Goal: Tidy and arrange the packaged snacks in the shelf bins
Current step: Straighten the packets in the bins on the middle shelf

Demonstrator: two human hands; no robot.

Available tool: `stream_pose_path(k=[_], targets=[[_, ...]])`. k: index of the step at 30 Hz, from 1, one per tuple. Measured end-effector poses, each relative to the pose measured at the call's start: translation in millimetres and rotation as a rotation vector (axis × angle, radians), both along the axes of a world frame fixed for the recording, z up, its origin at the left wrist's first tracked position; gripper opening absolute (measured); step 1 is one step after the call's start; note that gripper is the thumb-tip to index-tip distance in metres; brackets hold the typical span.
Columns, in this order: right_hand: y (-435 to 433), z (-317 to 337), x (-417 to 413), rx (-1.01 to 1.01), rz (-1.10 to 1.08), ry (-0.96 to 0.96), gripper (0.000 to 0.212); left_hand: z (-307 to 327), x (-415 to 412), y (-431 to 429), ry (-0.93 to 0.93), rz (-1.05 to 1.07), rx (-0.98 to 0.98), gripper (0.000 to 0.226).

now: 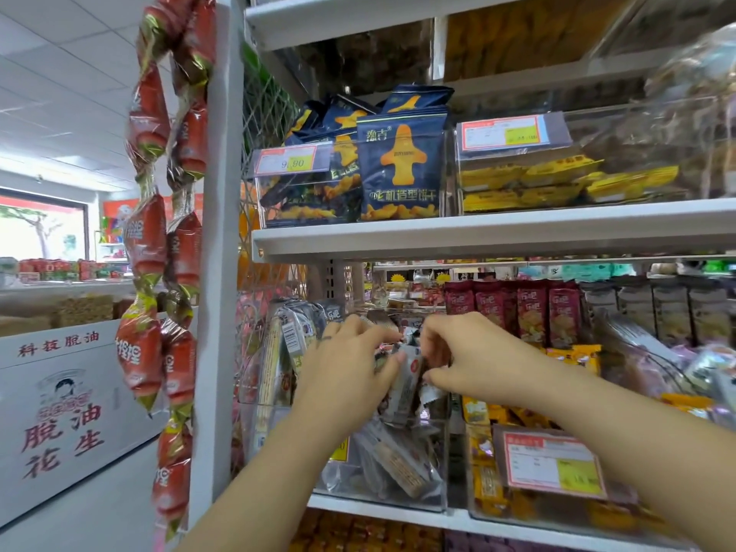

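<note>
Between your two hands, a grey-and-white snack packet [405,378] stands tilted at the top of the pile, inside the clear bin [440,464] on the lower shelf. Your left hand [346,368] grips it from the left, fingers curled over its top and thumb against its face. Your right hand [474,360] meets it from the other side, curled fingers and thumb pinching at its crinkled edge. Whether that hand holds a second wrapper as well cannot be told.

Below your wrists, more grey packets [394,460] lie jumbled against the bin's front wall. Just right of your right forearm, a neighbouring bin holds yellow packets [484,472] behind a red-and-yellow price card [553,464]. Beyond your right hand, maroon packets [529,308] stand upright in a row.

Above both hands runs a white shelf [478,233] carrying navy biscuit bags [402,173] with a price tag [292,163] beside them. Well left of your left hand, strings of red packets [147,233] hang down the shelf post, and a white carton [59,412] sits farther left.
</note>
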State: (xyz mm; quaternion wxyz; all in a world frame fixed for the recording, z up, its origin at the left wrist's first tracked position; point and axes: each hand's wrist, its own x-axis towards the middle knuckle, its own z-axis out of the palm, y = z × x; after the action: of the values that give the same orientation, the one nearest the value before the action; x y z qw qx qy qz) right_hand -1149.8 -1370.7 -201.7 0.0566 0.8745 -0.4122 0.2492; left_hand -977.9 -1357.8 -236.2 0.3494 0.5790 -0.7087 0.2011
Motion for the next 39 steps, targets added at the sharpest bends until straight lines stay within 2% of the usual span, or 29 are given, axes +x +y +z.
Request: stream_pose_path(k=[2,4,7,10,15,20,27,32,36,39], targets=[[-0.5,-3.4,-2.6,-0.087,-0.015,-0.040,0.015,0.3,-8.2,-4.1,-0.105,0.057,0.065,0.039],[-1.9,-5.3,-6.7,-0.116,-0.058,0.042,0.024,-0.8,-16.5,-7.1,-0.208,0.091,0.132,0.041],[-3.9,-4.9,-14.9,0.040,-0.082,0.107,0.039,0.9,-17.7,-10.4,-0.282,0.134,0.227,0.044],[-1.9,-3.1,-20.0,0.148,-0.057,0.187,0.045,2.9,-15.5,-6.8,-0.312,0.133,0.257,0.047],[5.6,2.7,-34.6,0.134,-0.066,0.160,0.047,6.7,-12.8,10.0,-0.170,0.065,0.111,0.045],[26.4,1.6,-59.9,0.061,-0.055,0.110,0.041,14.4,-30.8,26.1,-0.117,-0.037,0.060,0.035],[46.4,-6.1,-130.1,-0.141,-0.177,-0.071,0.026,17.1,-109.3,28.6,-0.064,-0.276,-0.005,0.027],[32.0,-9.8,-203.0,-0.091,-0.314,-0.146,0.021,8.2,-162.5,14.5,-0.016,-0.372,0.016,0.025],[12.4,-14.2,-259.9,0.002,-0.430,-0.191,0.037,4.0,-196.5,-2.6,0.057,-0.434,0.061,0.023],[0.4,-15.0,-290.9,0.239,-0.453,-0.138,0.074,5.3,-219.6,-14.9,0.091,-0.464,0.078,0.024]])
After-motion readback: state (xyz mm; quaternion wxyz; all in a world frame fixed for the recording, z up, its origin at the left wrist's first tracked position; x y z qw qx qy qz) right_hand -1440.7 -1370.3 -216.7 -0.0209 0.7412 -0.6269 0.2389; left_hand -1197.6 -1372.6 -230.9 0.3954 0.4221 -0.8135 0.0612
